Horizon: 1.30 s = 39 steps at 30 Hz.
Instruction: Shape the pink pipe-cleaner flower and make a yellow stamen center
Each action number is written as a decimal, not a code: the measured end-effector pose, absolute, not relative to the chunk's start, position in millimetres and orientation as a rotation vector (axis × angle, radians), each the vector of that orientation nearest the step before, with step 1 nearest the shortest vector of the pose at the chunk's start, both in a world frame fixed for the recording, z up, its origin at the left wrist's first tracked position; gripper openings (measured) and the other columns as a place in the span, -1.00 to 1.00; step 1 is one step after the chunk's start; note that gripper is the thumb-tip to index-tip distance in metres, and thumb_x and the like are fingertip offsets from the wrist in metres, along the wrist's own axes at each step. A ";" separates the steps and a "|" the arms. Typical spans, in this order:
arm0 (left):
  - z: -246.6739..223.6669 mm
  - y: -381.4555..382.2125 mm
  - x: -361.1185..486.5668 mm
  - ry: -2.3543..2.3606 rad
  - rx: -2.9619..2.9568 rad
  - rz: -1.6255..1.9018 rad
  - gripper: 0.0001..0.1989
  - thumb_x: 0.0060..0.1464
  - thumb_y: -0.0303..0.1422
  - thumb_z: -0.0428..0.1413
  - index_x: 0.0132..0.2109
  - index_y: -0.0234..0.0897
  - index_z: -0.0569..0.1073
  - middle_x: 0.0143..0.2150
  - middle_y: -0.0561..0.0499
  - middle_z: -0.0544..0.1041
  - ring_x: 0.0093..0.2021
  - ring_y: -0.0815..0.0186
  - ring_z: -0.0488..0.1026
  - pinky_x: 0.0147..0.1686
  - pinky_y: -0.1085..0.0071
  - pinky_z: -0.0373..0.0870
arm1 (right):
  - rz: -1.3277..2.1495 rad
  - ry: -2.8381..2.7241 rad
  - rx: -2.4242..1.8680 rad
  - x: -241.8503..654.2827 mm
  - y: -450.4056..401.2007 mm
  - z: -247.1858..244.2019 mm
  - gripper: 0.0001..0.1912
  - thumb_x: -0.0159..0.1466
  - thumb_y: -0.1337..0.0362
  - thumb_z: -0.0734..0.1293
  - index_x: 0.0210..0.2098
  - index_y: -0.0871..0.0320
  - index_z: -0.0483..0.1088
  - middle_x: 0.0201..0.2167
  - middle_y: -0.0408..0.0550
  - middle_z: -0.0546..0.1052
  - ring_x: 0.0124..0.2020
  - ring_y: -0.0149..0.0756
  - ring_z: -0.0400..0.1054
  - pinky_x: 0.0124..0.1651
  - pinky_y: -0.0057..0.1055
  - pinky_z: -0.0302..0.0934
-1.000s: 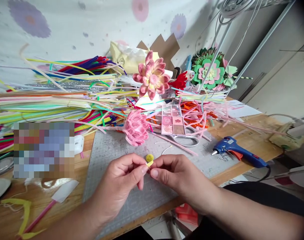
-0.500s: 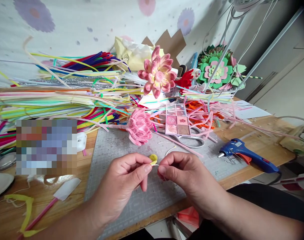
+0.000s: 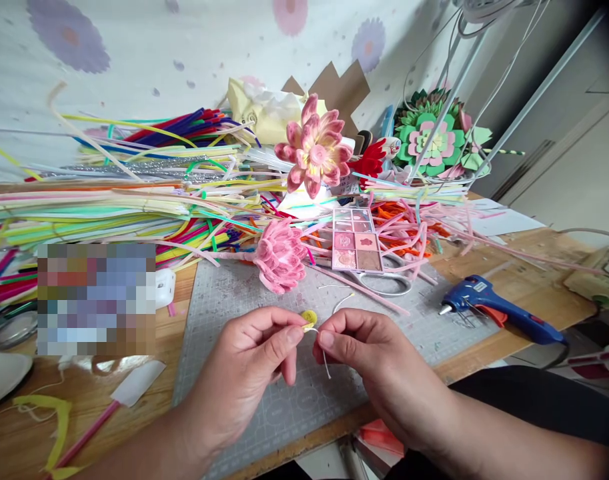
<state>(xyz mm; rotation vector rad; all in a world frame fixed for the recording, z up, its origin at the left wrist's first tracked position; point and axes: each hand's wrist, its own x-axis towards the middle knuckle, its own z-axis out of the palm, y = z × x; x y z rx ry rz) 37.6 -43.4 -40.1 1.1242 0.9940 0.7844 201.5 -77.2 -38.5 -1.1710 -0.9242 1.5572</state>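
Between thumb and forefinger, my left hand [image 3: 261, 357] pinches a small piece with a round yellow fuzzy head [image 3: 309, 317]. A thin white string [image 3: 327, 363] runs from this piece to my right hand [image 3: 357, 343], whose thumb and fingertips are closed on it. One end of the string hangs below the right fingertips. Both hands are just above the grey cutting mat [image 3: 254, 427]. Beyond them lies a pink pipe-cleaner flower [image 3: 281, 256] on its side. Another thin white strand [image 3: 341, 300] with a yellow tip shows behind my right hand.
A blue glue gun [image 3: 504, 310] lies on the right. Scissors [image 3: 389, 283] are partly under a makeup palette [image 3: 357, 240]. Bundles of pipe cleaners [image 3: 84, 213] fill the back left, and a larger pink flower [image 3: 317, 150] stands behind. A white earbud case [image 3: 165, 288] is on the left.
The loose end of the white string now hangs longer below my right fingertips. My hands have barely moved, and the view has shifted slightly.
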 end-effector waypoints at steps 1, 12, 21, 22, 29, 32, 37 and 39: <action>-40.3 -43.5 37.6 0.994 1.120 0.783 -0.78 0.01 -0.17 0.20 -0.30 -0.23 0.52 -0.69 0.16 0.40 -0.63 0.51 0.19 -0.58 0.55 0.05 | 1.560 -0.916 -1.168 201.2 -77.0 -38.6 -0.67 0.07 0.05 0.44 -0.51 0.20 0.41 -0.56 -0.17 0.41 -0.47 -0.43 0.19 -0.32 -0.43 0.06; -37.7 -45.0 37.8 0.990 1.194 0.818 -0.88 0.07 -0.30 0.16 -0.37 -0.24 0.49 -0.73 0.19 0.32 -0.66 0.52 0.15 -0.61 0.55 0.02 | 1.593 -1.028 -1.176 197.9 -78.8 -36.9 -0.63 0.05 0.01 0.45 -0.51 0.19 0.36 -0.58 -0.23 0.29 -0.49 -0.45 0.08 -0.41 -0.47 -0.01; -33.2 -43.6 39.2 0.954 1.210 0.787 -0.89 0.07 -0.37 0.12 -0.40 -0.25 0.49 -0.71 0.19 0.33 -0.66 0.53 0.15 -0.62 0.56 0.03 | 1.403 -1.252 -1.156 211.6 -70.7 -33.0 -0.78 0.23 0.15 0.30 -0.34 0.19 0.44 -0.39 -0.10 0.45 -0.34 -0.37 0.26 -0.25 -0.41 0.13; -33.1 -43.5 39.2 0.950 1.223 0.782 -0.89 0.07 -0.38 0.12 -0.40 -0.25 0.49 -0.71 0.18 0.33 -0.65 0.53 0.16 -0.62 0.56 0.03 | 1.423 -1.248 -1.153 212.4 -69.6 -33.2 -0.79 0.22 0.16 0.31 -0.34 0.19 0.45 -0.40 -0.11 0.46 -0.35 -0.38 0.26 -0.25 -0.42 0.14; -34.5 -43.9 39.2 0.938 1.290 0.753 -0.88 0.07 -0.39 0.13 -0.42 -0.25 0.50 -0.69 0.19 0.33 -0.63 0.51 0.19 -0.60 0.55 0.08 | 1.558 -1.104 -1.133 210.0 -67.4 -32.9 -0.74 0.03 0.10 0.48 -0.45 0.18 0.47 -0.49 -0.20 0.46 -0.44 -0.45 0.27 -0.30 -0.46 0.16; -35.5 -43.6 38.1 0.947 1.339 0.743 -0.88 0.07 -0.37 0.13 -0.41 -0.25 0.50 -0.67 0.17 0.36 -0.61 0.49 0.22 -0.57 0.53 0.11 | 1.579 -1.073 -1.132 209.6 -67.1 -33.4 -0.73 0.00 0.11 0.50 -0.46 0.18 0.48 -0.51 -0.21 0.47 -0.46 -0.46 0.27 -0.31 -0.46 0.17; -36.8 -42.8 35.5 0.982 1.419 0.722 -0.87 0.09 -0.35 0.12 -0.40 -0.23 0.50 -0.66 0.16 0.38 -0.59 0.47 0.25 -0.54 0.52 0.14 | 1.601 -1.064 -1.138 208.4 -65.8 -34.2 -0.74 -0.05 0.15 0.52 -0.47 0.17 0.48 -0.51 -0.21 0.49 -0.45 -0.47 0.30 -0.30 -0.46 0.19; -36.9 -42.6 34.9 0.998 1.439 0.715 -0.87 0.10 -0.34 0.12 -0.39 -0.24 0.50 -0.65 0.16 0.37 -0.59 0.46 0.25 -0.54 0.52 0.14 | 1.603 -1.068 -1.150 207.6 -65.4 -34.1 -0.74 -0.07 0.16 0.54 -0.48 0.17 0.48 -0.52 -0.21 0.49 -0.46 -0.47 0.31 -0.31 -0.47 0.21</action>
